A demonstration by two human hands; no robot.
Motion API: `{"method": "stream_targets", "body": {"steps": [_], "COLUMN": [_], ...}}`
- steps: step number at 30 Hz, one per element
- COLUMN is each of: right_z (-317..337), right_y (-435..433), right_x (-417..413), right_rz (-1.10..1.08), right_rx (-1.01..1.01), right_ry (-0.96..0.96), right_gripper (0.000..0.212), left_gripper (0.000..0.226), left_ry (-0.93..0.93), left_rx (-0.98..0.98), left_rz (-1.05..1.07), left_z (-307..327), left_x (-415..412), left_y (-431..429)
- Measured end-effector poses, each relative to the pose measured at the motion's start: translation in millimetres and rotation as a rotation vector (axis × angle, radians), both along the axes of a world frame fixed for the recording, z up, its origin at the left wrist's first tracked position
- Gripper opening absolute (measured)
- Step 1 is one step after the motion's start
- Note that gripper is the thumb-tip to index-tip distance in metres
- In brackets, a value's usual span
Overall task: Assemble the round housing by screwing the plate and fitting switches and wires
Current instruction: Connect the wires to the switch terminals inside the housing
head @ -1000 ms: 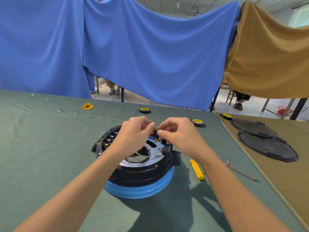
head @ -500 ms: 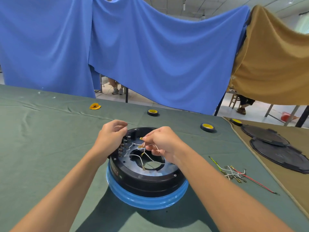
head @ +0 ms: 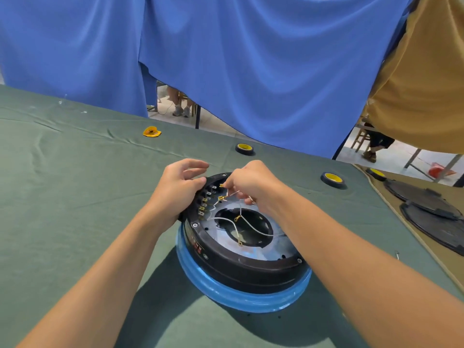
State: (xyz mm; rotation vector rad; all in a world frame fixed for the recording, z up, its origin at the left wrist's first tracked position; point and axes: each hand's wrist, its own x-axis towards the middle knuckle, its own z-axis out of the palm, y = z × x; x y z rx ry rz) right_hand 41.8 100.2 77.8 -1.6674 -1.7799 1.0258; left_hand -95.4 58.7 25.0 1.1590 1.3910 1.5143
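The round housing (head: 241,270) is black with a blue lower ring and stands on the green cloth in front of me. A silver plate (head: 276,249) with a round hole lies inside it. A row of switches (head: 204,204) with brass terminals lines its far left wall. White wires (head: 248,227) with brass ends loop over the hole. My left hand (head: 179,189) holds the housing's left rim beside the switches, its upper fingers lifted. My right hand (head: 253,184) pinches a white wire's brass connector just next to the top switch.
Two tape rolls with yellow cores (head: 244,148) (head: 332,179) lie beyond the housing, and a third (head: 375,173) at the brown cloth's edge. A yellow scrap (head: 151,131) sits far left. Black round covers (head: 431,212) rest on the brown cloth at right. Blue and tan drapes hang behind.
The view has moved closer and lower over the housing. My left hand has slid down onto the left rim. My right hand has lifted a wire connector toward the top switch.
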Motion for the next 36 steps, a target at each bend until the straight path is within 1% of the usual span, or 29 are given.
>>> {"method": "stream_targets", "body": {"steps": [3, 6, 11, 22, 26, 33, 36], "right_z": [-8, -15, -20, -23, -24, -27, -27], "right_y": [2, 4, 0, -2, -2, 1, 1], "right_x": [-6, -9, -7, -5, -7, -12, -13], "right_rz": [-0.013, -0.032, -0.021, -0.031, -0.057, -0.098, -0.104], "right_rx": [0.009, 0.005, -0.018, -0.054, -0.051, -0.073, -0.08], "right_ry": [-0.051, -0.015, 0.008, 0.086, 0.104, 0.141, 0.145], "right_gripper": [0.021, 0.029, 0.015, 0.008, 0.011, 0.031, 0.031], "left_gripper": [0.031, 0.031, 0.029, 0.031, 0.03, 0.029, 0.029], "left_ry": [-0.008, -0.012, -0.032, -0.054, -0.063, -0.079, -0.08], "left_rx": [0.001, 0.003, 0.011, 0.01, 0.005, 0.003, 0.001], "left_rz": [-0.013, 0.008, 0.02, 0.014, 0.014, -0.003, -0.011], "left_z": [-1, -3, -6, -5, -5, -5, -5], "left_x": [4, 6, 5, 4, 4, 4, 4], "left_y": [0, 0, -1, -2, -1, -1, -1]}}
